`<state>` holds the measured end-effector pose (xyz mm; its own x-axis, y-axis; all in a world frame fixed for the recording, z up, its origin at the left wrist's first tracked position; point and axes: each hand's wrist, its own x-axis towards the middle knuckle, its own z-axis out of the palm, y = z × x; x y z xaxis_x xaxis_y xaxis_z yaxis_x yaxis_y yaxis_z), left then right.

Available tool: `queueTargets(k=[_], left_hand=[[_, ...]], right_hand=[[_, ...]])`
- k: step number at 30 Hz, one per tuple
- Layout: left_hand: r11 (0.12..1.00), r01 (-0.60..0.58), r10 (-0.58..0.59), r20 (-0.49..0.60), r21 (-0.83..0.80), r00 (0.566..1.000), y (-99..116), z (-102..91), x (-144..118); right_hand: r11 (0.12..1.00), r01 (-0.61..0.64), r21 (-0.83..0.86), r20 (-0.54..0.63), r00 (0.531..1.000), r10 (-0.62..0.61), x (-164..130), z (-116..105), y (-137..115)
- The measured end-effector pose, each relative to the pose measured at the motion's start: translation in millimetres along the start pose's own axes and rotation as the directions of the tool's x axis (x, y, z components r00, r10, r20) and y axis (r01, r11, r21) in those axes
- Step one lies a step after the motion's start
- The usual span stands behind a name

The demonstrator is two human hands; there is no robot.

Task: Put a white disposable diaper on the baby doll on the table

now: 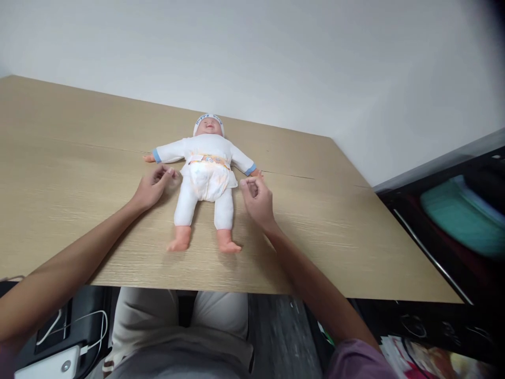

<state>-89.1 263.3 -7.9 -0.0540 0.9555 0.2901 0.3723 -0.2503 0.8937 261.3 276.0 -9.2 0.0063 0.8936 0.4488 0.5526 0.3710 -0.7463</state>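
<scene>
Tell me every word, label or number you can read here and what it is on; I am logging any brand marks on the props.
Nothing can be read with certainty.
Doll's cap: dark lettering along the band, too small and blurred to read.
Doll's diaper: a coloured printed waistband, pattern only, no legible words.
Magazine-like printed sheets on the floor at lower right: blurred, unreadable.
White device at lower left: no visible marking.

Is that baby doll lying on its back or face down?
On its back: the doll lies flat on the table, face and diaper front turned up.
</scene>
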Motion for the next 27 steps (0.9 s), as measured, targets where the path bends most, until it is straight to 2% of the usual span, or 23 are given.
queueTargets(k=[2,4,7,11,17,20,23,25,27], left_hand=[[0.982,-0.055,0.083,-0.155,0.181,0.984,-6.2,-1.9,15.1],[0.931,-0.112,0.194,-0.209,0.348,0.959,-13.0,-3.4,32.7],[0.857,-0.186,0.268,-0.106,0.481,0.958,-23.4,-5.5,57.2],[0.838,-0.189,0.24,-0.035,0.511,0.97,-36.3,-9.4,81.1],[0.814,-0.132,0.186,-0.038,0.566,0.982,-42.3,-5.4,91.9],[0.803,-0.051,0.112,-0.066,0.593,0.992,-30.0,8.6,88.1],[0.833,0.119,-0.098,-0.069,0.54,0.993,-4.1,19.1,78.9],[0.849,0.196,-0.187,-0.069,0.491,0.98,20.1,17.2,62.9],[0.856,0.201,-0.183,-0.085,0.477,0.979,46.9,8.0,30.8]], right_hand=[[0.984,0.076,-0.163,-0.1,0.991,-0.093,23.7,8.8,19.5],[0.938,0.106,-0.33,-0.127,0.98,-0.156,48.6,18.8,37.5],[0.88,0.141,-0.454,-0.053,0.981,-0.185,78.0,32.0,56.8],[0.869,0.209,-0.448,0.082,0.978,-0.193,92.9,40.8,69.2],[0.876,0.119,-0.467,0.066,0.993,-0.099,89.1,43.5,64.9],[0.912,0.065,-0.405,0.069,0.997,-0.04,87.0,50.4,47.4],[0.949,-0.033,-0.312,0.068,0.996,0.057,83.6,52.6,21.8],[0.96,-0.101,-0.26,0.08,0.989,0.126,76.1,43.2,3.5],[0.976,-0.118,-0.185,0.116,0.983,0.141,59.8,22.3,-13.4]])
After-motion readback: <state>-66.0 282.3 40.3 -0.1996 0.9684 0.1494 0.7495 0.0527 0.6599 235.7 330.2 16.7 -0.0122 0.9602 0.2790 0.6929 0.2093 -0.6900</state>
